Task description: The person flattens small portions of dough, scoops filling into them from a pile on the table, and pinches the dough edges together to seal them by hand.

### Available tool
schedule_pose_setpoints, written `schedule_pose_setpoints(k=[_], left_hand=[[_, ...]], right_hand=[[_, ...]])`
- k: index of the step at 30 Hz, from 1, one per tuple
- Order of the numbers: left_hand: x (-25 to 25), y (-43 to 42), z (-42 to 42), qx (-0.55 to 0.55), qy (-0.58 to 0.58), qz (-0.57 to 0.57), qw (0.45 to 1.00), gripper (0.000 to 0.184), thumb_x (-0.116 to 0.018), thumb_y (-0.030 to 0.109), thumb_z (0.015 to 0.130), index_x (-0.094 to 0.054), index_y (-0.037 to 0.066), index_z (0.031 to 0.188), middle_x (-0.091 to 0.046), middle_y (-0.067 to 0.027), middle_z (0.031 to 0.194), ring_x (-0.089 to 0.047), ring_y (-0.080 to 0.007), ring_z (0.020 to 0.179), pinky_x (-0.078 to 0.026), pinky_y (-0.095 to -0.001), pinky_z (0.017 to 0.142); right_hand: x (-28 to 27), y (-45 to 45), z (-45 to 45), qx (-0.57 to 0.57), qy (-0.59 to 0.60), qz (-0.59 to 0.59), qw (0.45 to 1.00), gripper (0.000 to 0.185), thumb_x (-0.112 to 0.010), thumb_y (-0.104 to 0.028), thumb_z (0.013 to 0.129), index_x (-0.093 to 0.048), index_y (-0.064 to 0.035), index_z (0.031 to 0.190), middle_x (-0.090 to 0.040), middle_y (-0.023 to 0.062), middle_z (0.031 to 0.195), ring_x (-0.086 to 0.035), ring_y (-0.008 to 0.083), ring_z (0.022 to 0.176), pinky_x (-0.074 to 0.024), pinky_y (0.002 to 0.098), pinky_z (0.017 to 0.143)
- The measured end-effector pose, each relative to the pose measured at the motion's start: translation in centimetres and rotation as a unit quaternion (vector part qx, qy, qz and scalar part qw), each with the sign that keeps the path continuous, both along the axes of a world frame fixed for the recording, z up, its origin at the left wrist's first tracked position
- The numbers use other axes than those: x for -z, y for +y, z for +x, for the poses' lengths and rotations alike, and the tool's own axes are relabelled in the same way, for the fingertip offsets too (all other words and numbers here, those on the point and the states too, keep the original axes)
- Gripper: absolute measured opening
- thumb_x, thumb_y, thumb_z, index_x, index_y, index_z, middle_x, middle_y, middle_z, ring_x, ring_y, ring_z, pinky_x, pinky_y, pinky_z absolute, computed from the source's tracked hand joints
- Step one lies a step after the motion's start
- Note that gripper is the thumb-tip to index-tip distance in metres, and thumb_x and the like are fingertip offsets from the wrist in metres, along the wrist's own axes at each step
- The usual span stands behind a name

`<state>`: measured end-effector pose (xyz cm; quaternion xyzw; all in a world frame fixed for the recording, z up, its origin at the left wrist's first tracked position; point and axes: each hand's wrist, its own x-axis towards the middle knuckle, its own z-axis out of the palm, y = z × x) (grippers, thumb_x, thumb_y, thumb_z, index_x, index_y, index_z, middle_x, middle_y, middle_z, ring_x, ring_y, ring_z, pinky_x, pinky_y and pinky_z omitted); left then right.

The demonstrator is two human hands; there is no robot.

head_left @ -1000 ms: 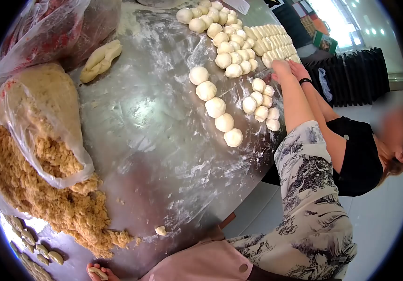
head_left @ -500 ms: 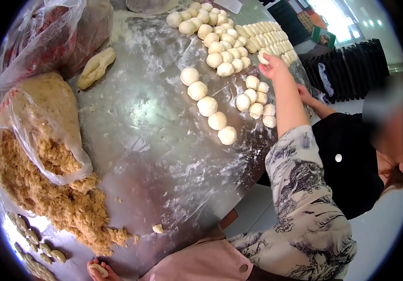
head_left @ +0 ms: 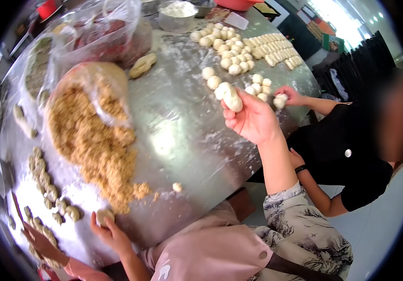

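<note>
My right grip point(head_left: 255, 122) holds a smooth lump of dough point(head_left: 232, 98) above the metal bench point(head_left: 187, 117). Beyond it I see clustered dough balls point(head_left: 234, 69) and short dough rolls point(head_left: 271, 60) in rows. A co-worker's hand point(head_left: 293, 96) grasps another lump point(head_left: 280, 101). Leftward, a crumbly brown mass point(head_left: 96, 145) spills from a plastic bag point(head_left: 102, 70); near it, a hand point(head_left: 114, 238), whose I can't tell, touches a flattish dough piece point(head_left: 105, 216).

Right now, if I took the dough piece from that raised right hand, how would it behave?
Probably light for lifting: the right hand holds the dough piece up in its fingers alone. It should be soft and dent easily, since it looks like smooth, pale, unbaked dough. On the table it might roll a little, given its rounded sides.
</note>
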<state>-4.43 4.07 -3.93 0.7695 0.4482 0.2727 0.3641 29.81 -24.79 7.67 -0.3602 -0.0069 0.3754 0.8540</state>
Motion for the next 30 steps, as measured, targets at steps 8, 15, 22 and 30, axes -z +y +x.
schedule_pose_setpoints(k=[8,15,22,30], left_hand=[[-5.8,-2.9,3.0,0.179,-0.187,0.054,0.964,0.046,-0.06,0.0,0.086,-0.047,-0.002,0.129,-0.05,-0.0115,0.123,-0.05,-0.0195,0.109,-0.039,-0.0306,0.093],[-9.7,-3.9,6.0,0.25,-0.303,-0.007,0.92,0.052,-0.078,0.005,0.072,-0.061,0.003,0.122,-0.059,-0.0113,0.102,-0.059,-0.015,0.075,-0.051,-0.0267,0.069],[-8.7,-3.2,5.6,0.242,-0.32,-0.061,0.914,0.036,-0.076,0.0,0.074,-0.067,0.001,0.109,-0.062,-0.0086,0.094,-0.059,-0.0126,0.076,-0.05,-0.0244,0.069],[-7.8,-2.7,5.5,0.239,-0.315,-0.02,0.918,0.015,-0.069,-0.006,0.081,-0.064,-0.003,0.094,-0.058,-0.0076,0.092,-0.057,-0.0119,0.08,-0.048,-0.0228,0.069]], right_hand=[[1.4,7.9,-10.4,-0.178,0.111,0.133,0.969,0.034,-0.04,-0.027,0.101,-0.056,-0.0001,0.116,-0.061,0.0152,0.099,-0.057,0.0207,0.076,-0.0475,0.0319,0.066],[1.6,12.0,-15.5,-0.22,0.119,0.075,0.965,0.032,-0.041,-0.024,0.101,-0.051,-0.0021,0.123,-0.063,0.0103,0.102,-0.061,0.0174,0.078,-0.0518,0.0314,0.069],[1.4,13.6,-17.3,-0.216,0.101,-0.006,0.971,0.031,-0.044,-0.021,0.101,-0.048,-0.0046,0.127,-0.062,0.006,0.105,-0.062,0.0141,0.083,-0.0526,0.0283,0.075],[1.5,13.3,-17.5,-0.231,0.026,-0.028,0.972,0.03,-0.047,-0.02,0.1,-0.048,-0.0049,0.126,-0.059,0.0052,0.109,-0.059,0.0129,0.09,-0.049,0.0261,0.077]])
